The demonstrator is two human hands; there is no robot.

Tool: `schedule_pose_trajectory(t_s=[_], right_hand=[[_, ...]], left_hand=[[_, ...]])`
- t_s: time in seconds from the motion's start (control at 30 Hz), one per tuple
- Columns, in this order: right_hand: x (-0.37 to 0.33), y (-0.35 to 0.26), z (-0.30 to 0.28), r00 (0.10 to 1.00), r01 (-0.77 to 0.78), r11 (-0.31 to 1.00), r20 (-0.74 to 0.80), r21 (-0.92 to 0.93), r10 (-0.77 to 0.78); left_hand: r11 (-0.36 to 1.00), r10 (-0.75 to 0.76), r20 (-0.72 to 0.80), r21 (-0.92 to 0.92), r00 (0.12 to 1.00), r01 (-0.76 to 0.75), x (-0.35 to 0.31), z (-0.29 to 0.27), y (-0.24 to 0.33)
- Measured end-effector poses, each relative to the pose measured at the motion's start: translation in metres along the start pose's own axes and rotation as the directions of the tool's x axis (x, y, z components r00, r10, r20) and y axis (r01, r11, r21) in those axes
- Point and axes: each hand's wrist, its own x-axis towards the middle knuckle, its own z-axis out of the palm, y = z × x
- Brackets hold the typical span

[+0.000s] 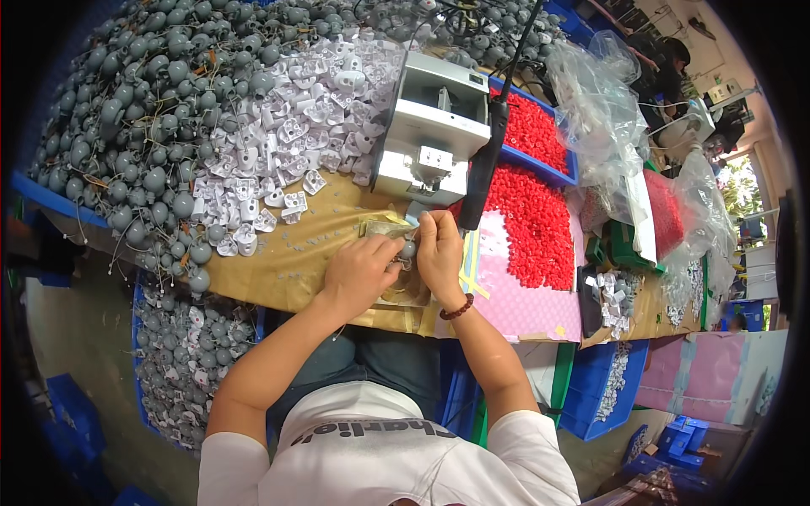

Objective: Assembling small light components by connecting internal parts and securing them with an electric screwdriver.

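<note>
My left hand [364, 271] is curled at the near edge of the tan-covered table, thumb and fingers closed on a small grey ball-shaped part [407, 250]. Close beside it on the right, my right hand [440, 260] is pinched at the fingertips; what lies between them is too small and hidden to name. Beyond my hands stands a silver-white bench machine [434, 126] with an open front. White moulded plastic pieces [295, 135] are heaped to its left, and small red parts [531, 228] spread to its right.
Grey balls with thin wires [135, 110] pile up at the far left. Below, a blue bin [139, 354] holds more grey and white parts. A black tool [489, 164] hangs upright beside the machine. Clear plastic bags [591, 93] and a green crate [629, 244] stand at right.
</note>
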Motion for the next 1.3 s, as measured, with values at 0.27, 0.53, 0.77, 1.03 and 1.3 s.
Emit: schedule_pose_trajectory(t_s=[0.27, 0.53, 0.77, 1.03, 1.3], right_hand=[[0.002, 0.002, 0.009, 0.997, 0.016, 1.000, -0.070, -0.013, -0.017], [0.005, 0.012, 0.023, 0.985, -0.057, 0.994, -0.169, -0.089, 0.041], [0.012, 0.009, 0.017, 0.991, -0.099, 0.988, -0.098, -0.122, 0.087], [0.110, -0.009, -0.086, 0.990, 0.128, 0.975, -0.077, 0.180, -0.116], [0.299, 0.055, -0.102, 0.905, 0.425, 0.848, 0.133, -0.317, -0.404]], left_hand=[[0.999, -0.029, -0.002, -0.031, 1.000, 0.029, -0.002, -0.001, 0.005], [0.999, -0.038, 0.000, 0.012, 0.999, 0.038, -0.004, 0.003, 0.007], [0.997, -0.068, 0.020, -0.032, 0.997, 0.069, -0.002, 0.004, 0.009], [0.936, -0.255, 0.196, -0.196, 0.947, 0.293, -0.091, -0.107, 0.002], [0.441, -0.895, -0.033, -0.209, 0.445, 0.873, -0.308, -0.189, -0.094]])
